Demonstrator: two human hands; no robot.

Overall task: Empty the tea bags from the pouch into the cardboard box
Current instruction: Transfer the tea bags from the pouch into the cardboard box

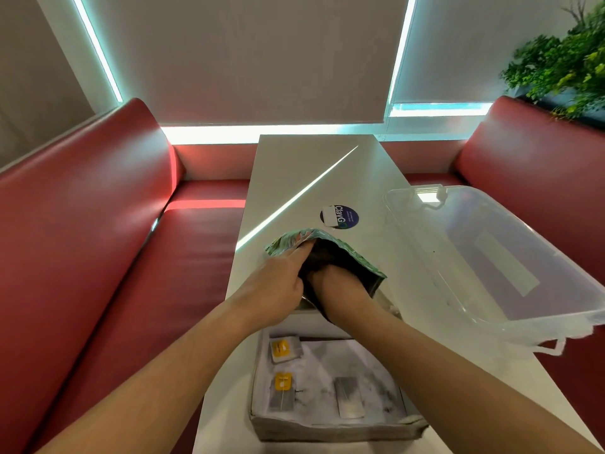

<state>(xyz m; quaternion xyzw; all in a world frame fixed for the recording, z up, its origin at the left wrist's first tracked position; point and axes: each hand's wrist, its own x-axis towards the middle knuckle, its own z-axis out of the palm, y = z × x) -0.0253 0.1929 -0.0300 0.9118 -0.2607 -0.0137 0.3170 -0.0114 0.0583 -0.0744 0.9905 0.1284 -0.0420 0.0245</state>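
A green patterned pouch (357,262) with a dark lining lies above the far end of the cardboard box (330,429), its mouth turned toward me. My left hand (276,285) grips the pouch's left edge and holds the mouth apart. My right hand (340,286) reaches into the pouch; its fingers are hidden inside, so I cannot tell what they hold. In the box lie three tea bags: two with yellow tags (282,348) (283,383) at the left and one grey bag (349,396) at the middle.
A clear plastic bin (491,257) sits tilted on the right of the white table (294,178). A round blue sticker (340,216) is on the table beyond the pouch. Red bench seats flank the table; a plant stands at the far right.
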